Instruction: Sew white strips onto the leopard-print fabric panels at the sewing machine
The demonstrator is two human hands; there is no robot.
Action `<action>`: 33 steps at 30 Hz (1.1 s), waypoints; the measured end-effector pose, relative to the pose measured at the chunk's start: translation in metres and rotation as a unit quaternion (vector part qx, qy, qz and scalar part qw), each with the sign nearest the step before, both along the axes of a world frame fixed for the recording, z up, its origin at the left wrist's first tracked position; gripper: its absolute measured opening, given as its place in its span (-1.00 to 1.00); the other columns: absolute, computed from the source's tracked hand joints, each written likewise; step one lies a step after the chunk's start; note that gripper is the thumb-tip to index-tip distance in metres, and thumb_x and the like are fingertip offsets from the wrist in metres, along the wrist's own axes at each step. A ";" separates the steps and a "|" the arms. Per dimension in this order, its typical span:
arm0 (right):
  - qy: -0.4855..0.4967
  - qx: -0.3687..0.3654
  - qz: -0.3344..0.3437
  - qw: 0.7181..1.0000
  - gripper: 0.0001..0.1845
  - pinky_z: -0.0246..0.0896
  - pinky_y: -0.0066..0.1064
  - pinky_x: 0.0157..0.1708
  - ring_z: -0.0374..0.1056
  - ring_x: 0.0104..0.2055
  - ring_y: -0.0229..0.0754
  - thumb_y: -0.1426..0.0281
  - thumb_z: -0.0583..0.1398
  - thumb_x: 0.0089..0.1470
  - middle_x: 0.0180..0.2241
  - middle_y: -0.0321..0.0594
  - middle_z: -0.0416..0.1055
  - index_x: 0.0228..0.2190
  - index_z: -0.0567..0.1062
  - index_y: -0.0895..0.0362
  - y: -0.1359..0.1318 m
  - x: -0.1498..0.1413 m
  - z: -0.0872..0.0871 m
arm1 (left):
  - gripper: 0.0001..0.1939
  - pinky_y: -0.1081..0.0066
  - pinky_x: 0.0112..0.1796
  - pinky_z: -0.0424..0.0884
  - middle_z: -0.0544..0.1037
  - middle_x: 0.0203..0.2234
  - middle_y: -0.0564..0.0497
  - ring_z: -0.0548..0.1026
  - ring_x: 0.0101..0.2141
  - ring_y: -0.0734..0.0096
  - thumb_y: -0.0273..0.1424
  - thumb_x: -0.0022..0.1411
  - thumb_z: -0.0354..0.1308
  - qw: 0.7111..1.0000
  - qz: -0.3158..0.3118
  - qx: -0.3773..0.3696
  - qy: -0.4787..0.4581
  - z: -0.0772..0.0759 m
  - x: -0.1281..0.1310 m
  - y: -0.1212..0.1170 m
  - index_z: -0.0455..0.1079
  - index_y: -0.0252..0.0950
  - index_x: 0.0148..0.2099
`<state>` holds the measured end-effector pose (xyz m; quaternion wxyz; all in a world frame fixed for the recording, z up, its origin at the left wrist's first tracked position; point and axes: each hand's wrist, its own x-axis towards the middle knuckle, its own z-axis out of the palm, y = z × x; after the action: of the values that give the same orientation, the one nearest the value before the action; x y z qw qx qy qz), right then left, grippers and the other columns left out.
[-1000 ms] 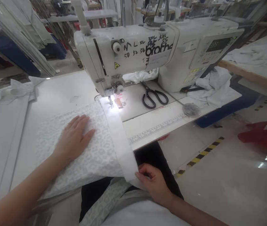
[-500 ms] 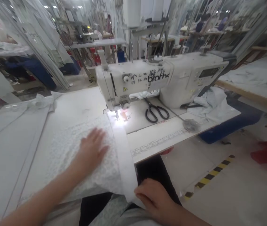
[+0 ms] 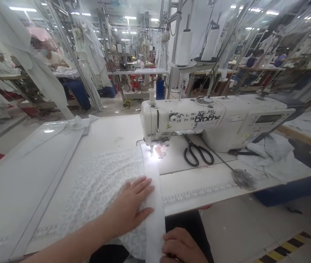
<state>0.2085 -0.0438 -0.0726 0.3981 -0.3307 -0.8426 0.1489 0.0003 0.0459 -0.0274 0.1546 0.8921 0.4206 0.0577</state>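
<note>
My left hand (image 3: 132, 206) lies flat, fingers stretched toward the machine, on the pale spotted fabric (image 3: 98, 186). Its fingertips reach onto a plain white fabric strip (image 3: 155, 219) along the right edge of that cloth. Down at the front edge of the table, my right hand (image 3: 183, 245) is closed on the edge of the strip; part of it is cut off by the frame. The strip's far end runs beneath the lit needle area (image 3: 152, 150) of a white sewing machine (image 3: 183, 117).
Black-handled scissors (image 3: 198, 153) lie right of the needle. Beyond them are a round metal piece on a rod (image 3: 244, 179) and a crumpled white cloth (image 3: 273, 157). A printed ruler (image 3: 199, 193) runs along the table front. Thread cones (image 3: 184, 47) stand behind; a co-worker (image 3: 48, 54) sits far left.
My left hand has moved right across the spotted fabric and now rests partly on the strip. The right hand keeps hold of the strip. The view has tilted up.
</note>
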 end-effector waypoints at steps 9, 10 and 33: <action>-0.009 0.010 0.017 1.000 -0.81 0.16 -0.43 -0.41 0.25 -0.41 -0.24 0.57 0.01 0.09 -0.47 -0.23 0.40 -0.46 0.35 0.14 0.039 -0.004 0.011 | -0.48 -0.07 0.07 0.11 0.12 0.21 -0.03 0.07 0.19 0.06 -0.20 0.26 -0.05 0.999 -0.002 0.036 0.024 0.001 -0.003 0.036 0.03 -0.13 0.24; -0.012 -0.006 0.018 1.000 -0.81 0.15 -0.42 -0.40 0.24 -0.40 -0.23 0.58 0.00 0.08 -0.46 -0.23 0.39 -0.46 0.35 0.14 0.043 -0.004 0.015 | -0.48 -0.06 0.07 0.11 0.13 0.21 -0.03 0.07 0.19 0.07 -0.20 0.26 -0.05 0.999 -0.001 0.037 0.027 0.002 -0.002 0.042 0.04 -0.13 0.24; -0.064 -0.124 -0.035 0.990 -0.79 0.10 -0.43 -0.43 0.25 -0.42 -0.22 0.63 0.05 0.00 -0.51 -0.29 0.37 -0.51 0.40 0.13 0.162 -0.008 0.033 | -0.64 0.19 -0.03 0.24 0.39 -0.03 -0.10 0.31 0.02 0.17 -0.15 0.21 -0.01 0.994 0.020 0.109 0.015 0.005 -0.006 0.158 0.30 -0.27 -0.05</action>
<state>0.2000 0.1183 -0.0399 0.3039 -0.4156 -0.8293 0.2171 -0.0055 0.2040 -0.0227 0.0492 0.8956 0.4323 0.0925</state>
